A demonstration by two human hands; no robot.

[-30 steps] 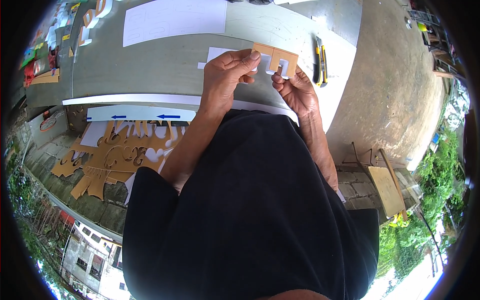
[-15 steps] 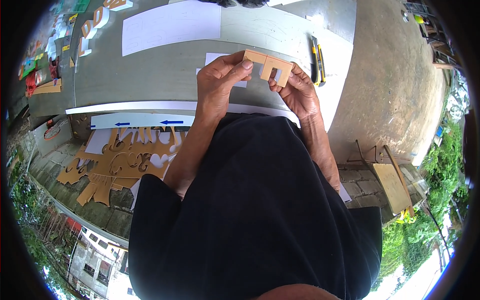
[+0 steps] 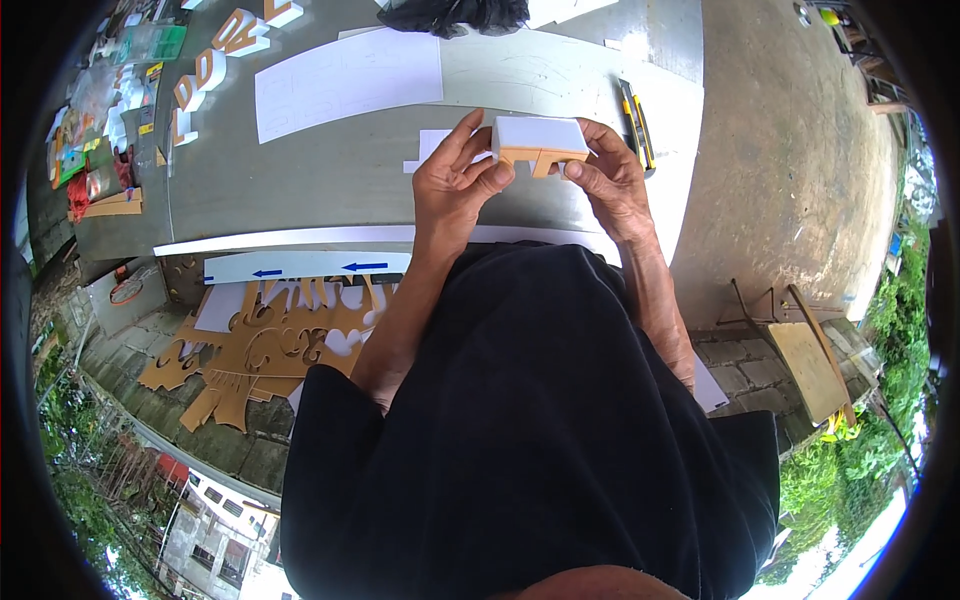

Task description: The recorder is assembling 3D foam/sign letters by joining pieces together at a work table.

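Between my two hands is a block letter shaped like an E (image 3: 540, 135), held a little above the grey table (image 3: 330, 185). Its broad white side faces up, and its tan board face with the notches is toward me. My left hand (image 3: 450, 195) pinches the left end between thumb and fingers. At the other end, my right hand (image 3: 618, 190) grips with its thumb along the front edge and fingers behind. White paper pieces (image 3: 432, 145) lie just beyond the left hand. A yellow and black utility knife (image 3: 637, 125) rests beyond the right hand.
Several white-sided block letters (image 3: 205, 80) stand at the far left. Sheets with faint outlines (image 3: 350, 80) and a black bundle (image 3: 450, 12) lie at the back. Cut tan board scraps (image 3: 255, 345) are piled below the table's near edge; a wooden board (image 3: 808, 370) leans at right.
The block letter has been tilted, so its white side shows on top instead of its tan face. Both hands turned with it, and the whole view shifted slightly.
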